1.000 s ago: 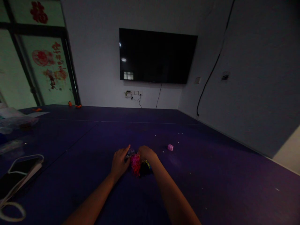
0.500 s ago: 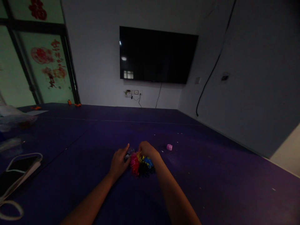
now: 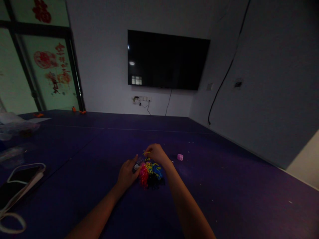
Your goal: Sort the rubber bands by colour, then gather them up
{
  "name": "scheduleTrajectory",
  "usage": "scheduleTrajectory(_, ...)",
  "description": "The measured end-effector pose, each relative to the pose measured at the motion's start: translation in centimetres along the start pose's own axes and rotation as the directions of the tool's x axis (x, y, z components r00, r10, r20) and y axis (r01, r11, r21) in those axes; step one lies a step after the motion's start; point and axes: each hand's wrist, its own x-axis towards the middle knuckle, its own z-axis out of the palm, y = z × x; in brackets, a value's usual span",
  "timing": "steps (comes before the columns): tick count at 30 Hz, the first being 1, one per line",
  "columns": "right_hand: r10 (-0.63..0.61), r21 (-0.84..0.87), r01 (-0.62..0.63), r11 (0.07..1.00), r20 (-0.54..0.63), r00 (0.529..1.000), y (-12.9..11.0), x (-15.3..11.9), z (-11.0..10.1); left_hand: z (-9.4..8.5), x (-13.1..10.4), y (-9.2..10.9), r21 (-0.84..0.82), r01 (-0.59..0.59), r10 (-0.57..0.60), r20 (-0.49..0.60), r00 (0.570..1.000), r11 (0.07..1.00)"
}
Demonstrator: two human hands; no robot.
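In the head view, a heap of small thin loops that look like rubber bands lies on the purple surface, sorted by colour: red-pink bands (image 3: 144, 177), black bands (image 3: 154, 182), blue bands (image 3: 157, 171) and yellow bands (image 3: 150, 166). My right hand (image 3: 157, 154) is just above the heap's far side, its fingers pinched on a few yellow rubber bands (image 3: 146, 153). Left of the heap, my left hand (image 3: 126, 172) grips a small clear plastic container (image 3: 137, 165) with thumb and fingers. What is inside it is too dark to make out.
A crumpled pink item (image 3: 179, 157) lies right of the heap. At the left are a dark item with a white strap (image 3: 23, 177) and clear plastic packaging (image 3: 12, 156). Small orange pieces (image 3: 82, 112) sit by the door. A television (image 3: 168, 59) hangs on the wall.
My right hand has lifted up and away from the heap, drawing out a few yellow rubber bands. My left hand has stayed nearly in place at the container.
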Motion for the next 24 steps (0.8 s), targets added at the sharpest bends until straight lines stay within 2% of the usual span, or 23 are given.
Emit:
scheduleTrajectory(5,0.027,0.072,-0.018,0.997,-0.129,0.991,-0.1,0.2,0.7,0.1,-0.1,-0.1,-0.001,-0.022,0.022,-0.025,0.999,1.0)
scheduleTrajectory(12,0.011,0.109,0.007,0.994,-0.172,0.985,-1.3,-0.1,1.5,0.3,-0.1,-0.3,-0.012,0.044,-0.045,-0.05,0.998,0.999)
scheduleTrajectory(18,-0.04,0.068,0.048,0.996,-0.115,0.993,-1.6,0.0,2.3,0.4,-0.2,-0.4,-0.004,0.114,-0.114,-0.055,0.992,0.993)
scheduleTrajectory(24,-0.092,0.015,0.092,0.996,-0.008,0.996,-1.5,0.2,2.2,0.3,-0.2,-0.2,0.0,0.091,-0.091,-0.042,0.995,0.996)
